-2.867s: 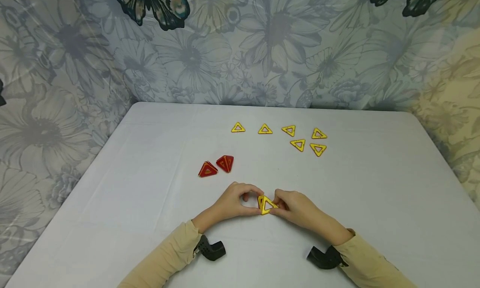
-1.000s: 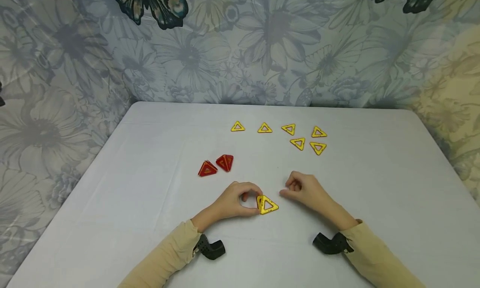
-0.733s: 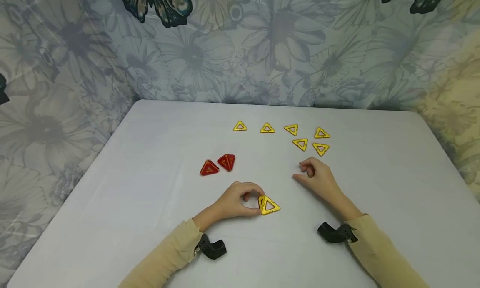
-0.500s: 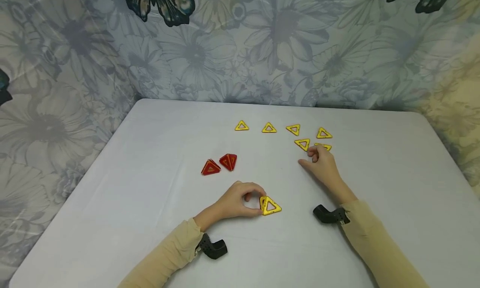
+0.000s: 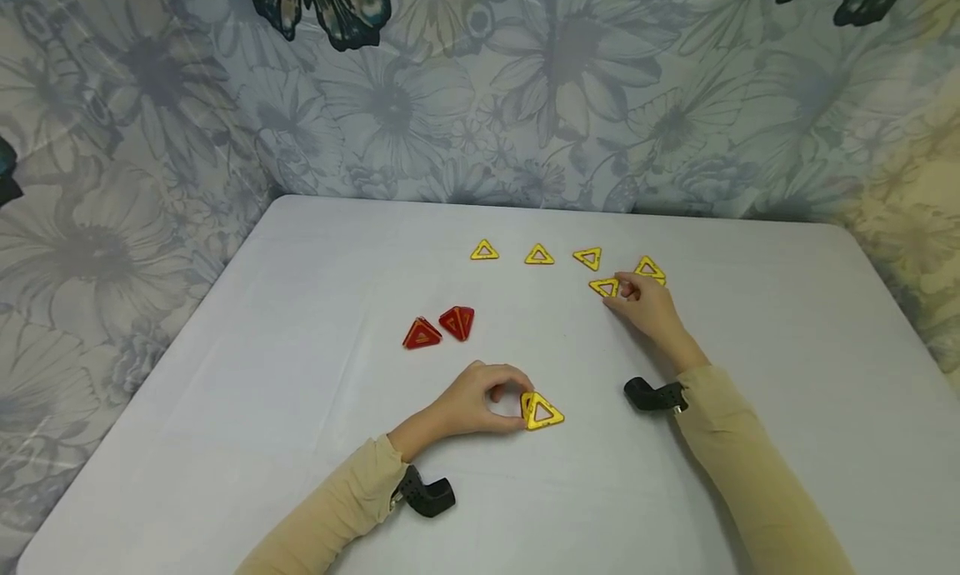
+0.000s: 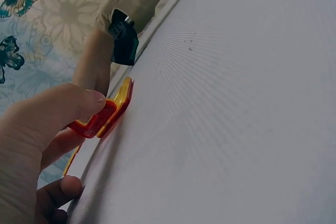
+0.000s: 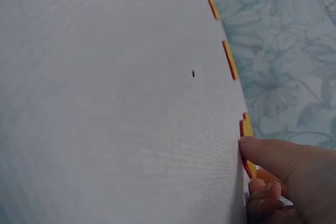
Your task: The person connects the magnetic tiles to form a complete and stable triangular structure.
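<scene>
In the head view my left hand (image 5: 480, 398) pinches a joined pair of hollow triangular magnetic tiles (image 5: 542, 412), yellow on one face and red on the other. One tile leans against the other at an angle. The left wrist view shows the thumb on the red frame of the pair (image 6: 100, 121). Farther back, my right hand (image 5: 651, 308) has thumb and forefinger around the right side of a flat yellow triangular tile (image 5: 600, 287). Its thumb presses on that tile's edge (image 7: 245, 161) in the right wrist view. Another tile behind is partly hidden by the hand.
Two red pyramids (image 5: 422, 333) made of tiles stand left of centre. Along the back lie more yellow triangles (image 5: 484, 250), spaced apart, with one (image 5: 649, 268) just beyond the right hand. The white table (image 5: 300, 308) meets a flowered backdrop at its far edge.
My right hand has left the joined pair, moved back and to the right, and taken hold of a yellow tile. The left hand has stayed in place with the pair.
</scene>
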The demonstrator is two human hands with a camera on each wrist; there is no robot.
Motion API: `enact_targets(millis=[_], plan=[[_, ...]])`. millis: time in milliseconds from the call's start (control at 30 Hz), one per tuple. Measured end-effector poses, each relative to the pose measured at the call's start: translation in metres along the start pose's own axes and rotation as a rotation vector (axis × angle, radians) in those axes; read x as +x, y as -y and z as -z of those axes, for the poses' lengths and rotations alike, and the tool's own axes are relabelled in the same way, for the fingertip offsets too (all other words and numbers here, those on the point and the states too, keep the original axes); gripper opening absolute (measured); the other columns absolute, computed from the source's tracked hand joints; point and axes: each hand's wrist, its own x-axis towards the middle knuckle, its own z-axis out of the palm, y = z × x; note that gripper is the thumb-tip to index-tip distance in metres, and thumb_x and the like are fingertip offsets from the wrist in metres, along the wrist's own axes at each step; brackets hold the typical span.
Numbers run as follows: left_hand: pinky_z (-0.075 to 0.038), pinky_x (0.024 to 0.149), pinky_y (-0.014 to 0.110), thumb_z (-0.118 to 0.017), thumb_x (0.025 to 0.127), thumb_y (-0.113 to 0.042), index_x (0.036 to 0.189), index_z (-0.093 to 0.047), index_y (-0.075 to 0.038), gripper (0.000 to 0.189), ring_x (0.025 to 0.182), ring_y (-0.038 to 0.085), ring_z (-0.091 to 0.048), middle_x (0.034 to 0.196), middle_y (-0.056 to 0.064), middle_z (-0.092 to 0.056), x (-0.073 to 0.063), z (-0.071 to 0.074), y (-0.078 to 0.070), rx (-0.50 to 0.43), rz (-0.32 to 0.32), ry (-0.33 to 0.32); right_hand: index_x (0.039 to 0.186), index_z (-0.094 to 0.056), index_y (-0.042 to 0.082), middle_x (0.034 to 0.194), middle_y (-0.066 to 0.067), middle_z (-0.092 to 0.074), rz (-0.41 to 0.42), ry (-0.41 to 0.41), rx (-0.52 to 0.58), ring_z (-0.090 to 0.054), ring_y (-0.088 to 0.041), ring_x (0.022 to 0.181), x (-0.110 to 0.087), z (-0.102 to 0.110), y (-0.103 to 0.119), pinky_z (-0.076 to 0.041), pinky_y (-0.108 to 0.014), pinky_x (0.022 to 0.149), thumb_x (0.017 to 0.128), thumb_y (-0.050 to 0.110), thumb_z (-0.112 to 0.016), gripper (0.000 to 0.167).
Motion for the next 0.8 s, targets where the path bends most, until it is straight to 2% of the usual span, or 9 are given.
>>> enact_targets(millis=[267, 533, 667, 800], plan=[[-0.027, 0.063, 0.024, -0.077, 0.067, -0.018, 0.098, -0.064, -0.014, 0.034, 0.058, 0.005, -0.041, 0.081, -0.013, -0.058, 0.000, 0.000, 0.000, 0.003, 0.017, 0.012, 0.109, -0.053, -0.010, 0.081, -0.012, -0.046, -0.017, -0.003, 0.036, -0.039, -0.020, 0.069, -0.005, -0.002, -0.001, -0.032, -0.030, 0.060, 0.080, 0.009, -0.067, 0.037], [-0.028, 0.063, 0.025, -0.077, 0.068, -0.019, 0.099, -0.064, -0.014, 0.034, 0.058, 0.005, -0.041, 0.076, -0.009, -0.057, 0.000, 0.000, 0.002, -0.003, 0.017, 0.019, 0.102, -0.048, -0.005, 0.080, -0.012, -0.046, -0.003, -0.057, 0.052, -0.039, -0.019, 0.067, -0.008, -0.004, -0.001, -0.031, -0.026, 0.057, 0.077, 0.006, -0.069, 0.035], [-0.027, 0.063, 0.024, -0.077, 0.068, -0.018, 0.098, -0.064, -0.014, 0.034, 0.058, 0.005, -0.040, 0.072, -0.009, -0.055, -0.001, 0.000, 0.001, 0.003, 0.026, 0.019, 0.101, -0.044, -0.004, 0.078, -0.012, -0.047, 0.019, -0.069, 0.051, -0.041, -0.019, 0.066, -0.011, -0.004, 0.000, -0.033, -0.026, 0.056, 0.076, 0.003, -0.069, 0.036], [-0.027, 0.063, 0.025, -0.077, 0.068, -0.019, 0.098, -0.064, -0.014, 0.034, 0.058, 0.005, -0.040, 0.072, -0.009, -0.055, -0.001, 0.000, 0.000, 0.006, 0.027, 0.017, 0.103, -0.043, -0.004, 0.074, -0.011, -0.047, 0.059, -0.044, 0.038, -0.042, -0.020, 0.064, -0.018, -0.005, 0.004, -0.034, -0.027, 0.055, 0.077, 0.000, -0.068, 0.036]])
